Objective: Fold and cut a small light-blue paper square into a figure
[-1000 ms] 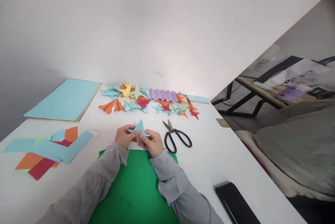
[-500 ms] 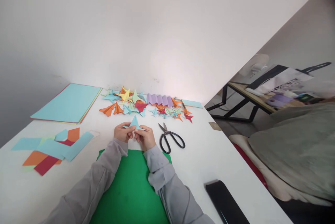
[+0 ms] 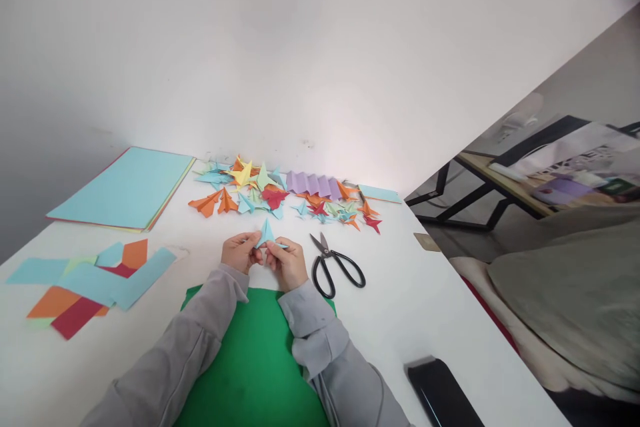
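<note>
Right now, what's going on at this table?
A person in grey sleeves pinches a small blue folded paper between the left hand and the right hand, held just above a green sheet on the white table. Black scissors lie to the right of the hands. Farther back are a heap of folded paper shapes and a stack of sheets, with cut scraps at the left.

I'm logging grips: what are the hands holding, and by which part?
A folded light-blue paper piece, pinched along its lower edge between left hand and right hand, point sticking up.
</note>
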A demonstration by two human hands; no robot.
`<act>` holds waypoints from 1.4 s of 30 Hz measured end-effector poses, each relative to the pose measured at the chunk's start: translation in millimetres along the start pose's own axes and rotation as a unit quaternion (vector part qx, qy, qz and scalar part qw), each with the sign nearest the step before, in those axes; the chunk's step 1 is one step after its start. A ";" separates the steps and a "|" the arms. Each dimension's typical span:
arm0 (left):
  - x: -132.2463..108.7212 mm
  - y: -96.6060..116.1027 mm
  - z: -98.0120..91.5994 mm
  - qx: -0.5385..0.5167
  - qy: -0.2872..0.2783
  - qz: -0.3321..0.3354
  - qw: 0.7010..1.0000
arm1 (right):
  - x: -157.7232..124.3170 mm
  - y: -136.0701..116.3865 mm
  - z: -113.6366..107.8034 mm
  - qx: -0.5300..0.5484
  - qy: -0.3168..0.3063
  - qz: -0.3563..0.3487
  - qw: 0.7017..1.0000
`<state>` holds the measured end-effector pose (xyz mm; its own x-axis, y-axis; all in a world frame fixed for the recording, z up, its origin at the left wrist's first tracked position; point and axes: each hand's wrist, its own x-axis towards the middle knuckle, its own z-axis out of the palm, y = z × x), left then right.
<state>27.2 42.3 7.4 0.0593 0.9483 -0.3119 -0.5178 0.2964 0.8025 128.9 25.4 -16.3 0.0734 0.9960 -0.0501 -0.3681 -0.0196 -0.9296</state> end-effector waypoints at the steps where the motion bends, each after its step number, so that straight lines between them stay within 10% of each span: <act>1: -0.5 -0.3 0.0 0.001 0.002 0.002 1.000 | 0.0 -0.3 -0.1 0.007 0.003 -0.003 1.000; 16: 0.8 -0.8 -11.5 0.084 0.008 0.078 0.993 | 2.0 -4.9 -1.0 0.093 0.071 -0.011 0.993; 27: 1.1 1.3 -10.0 0.106 -0.014 0.031 0.994 | -4.1 -11.2 1.0 -0.100 0.051 -0.064 0.992; 42: -2.3 5.5 -7.3 0.053 -0.066 0.056 0.995 | 0.2 -7.5 -0.8 0.069 0.051 -0.032 0.996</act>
<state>17.9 40.9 8.8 0.1207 0.9808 -0.1530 -0.4358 0.1908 0.8796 132.5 25.7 -9.6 0.1918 0.9808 -0.0360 -0.4827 0.0624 -0.8736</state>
